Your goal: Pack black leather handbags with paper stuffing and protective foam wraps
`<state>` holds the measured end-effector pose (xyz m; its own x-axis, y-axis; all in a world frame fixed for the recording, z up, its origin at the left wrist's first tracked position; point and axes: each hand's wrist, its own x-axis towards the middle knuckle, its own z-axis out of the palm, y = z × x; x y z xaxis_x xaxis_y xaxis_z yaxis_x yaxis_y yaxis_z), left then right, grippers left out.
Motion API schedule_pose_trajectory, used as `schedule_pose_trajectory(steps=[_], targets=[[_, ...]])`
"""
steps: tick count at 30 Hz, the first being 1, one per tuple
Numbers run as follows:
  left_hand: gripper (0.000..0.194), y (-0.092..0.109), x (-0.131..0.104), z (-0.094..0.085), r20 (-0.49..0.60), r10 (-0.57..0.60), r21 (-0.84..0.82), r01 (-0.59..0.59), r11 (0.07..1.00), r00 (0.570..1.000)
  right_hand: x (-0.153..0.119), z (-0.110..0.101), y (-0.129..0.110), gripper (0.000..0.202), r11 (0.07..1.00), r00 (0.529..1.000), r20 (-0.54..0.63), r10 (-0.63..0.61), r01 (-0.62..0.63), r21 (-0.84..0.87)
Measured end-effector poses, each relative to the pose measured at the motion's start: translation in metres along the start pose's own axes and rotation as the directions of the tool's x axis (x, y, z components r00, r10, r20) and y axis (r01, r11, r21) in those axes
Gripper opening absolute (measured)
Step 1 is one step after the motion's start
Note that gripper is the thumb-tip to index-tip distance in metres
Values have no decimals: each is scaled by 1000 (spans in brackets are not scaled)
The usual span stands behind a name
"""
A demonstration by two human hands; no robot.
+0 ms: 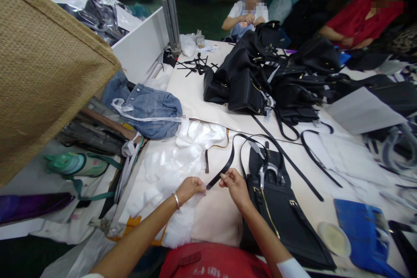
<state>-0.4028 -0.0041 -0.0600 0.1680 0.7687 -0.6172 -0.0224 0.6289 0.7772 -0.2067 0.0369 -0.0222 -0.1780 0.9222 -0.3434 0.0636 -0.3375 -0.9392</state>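
My left hand (192,187) pinches the tip of 1 black strap (215,180), my right hand (236,186) pinches farther along, beside the black bag (289,217); I'm apparently adjusting that end, next needing a steady hold.

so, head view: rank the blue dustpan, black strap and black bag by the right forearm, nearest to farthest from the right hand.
From the right hand:
1. Black strap: pinched in it.
2. Black bag: just to its right.
3. Blue dustpan: farther right, past the bag.
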Motion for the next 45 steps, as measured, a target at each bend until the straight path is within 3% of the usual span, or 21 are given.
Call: schedule_pose_trajectory(steps=[6,26,34,45], targets=[[17,0,-1,1,-28,3,-3,-3,1000,1000,5,-7,-8,22,998,996,-77,-38,42,46],[18,8,-4,10,-23,23,-59,-24,998,999,-1,-1,6,22,1000,1000,-20,7,-7,10],[24,5,-7,7,2,-10,-84,10,996,1000,6,-14,-9,24,994,992,-124,-14,27,103],[24,11,-8,9,27,-9,-56,10,998,1000,0,-9,-7,22,996,997,-70,-30,36,88]])
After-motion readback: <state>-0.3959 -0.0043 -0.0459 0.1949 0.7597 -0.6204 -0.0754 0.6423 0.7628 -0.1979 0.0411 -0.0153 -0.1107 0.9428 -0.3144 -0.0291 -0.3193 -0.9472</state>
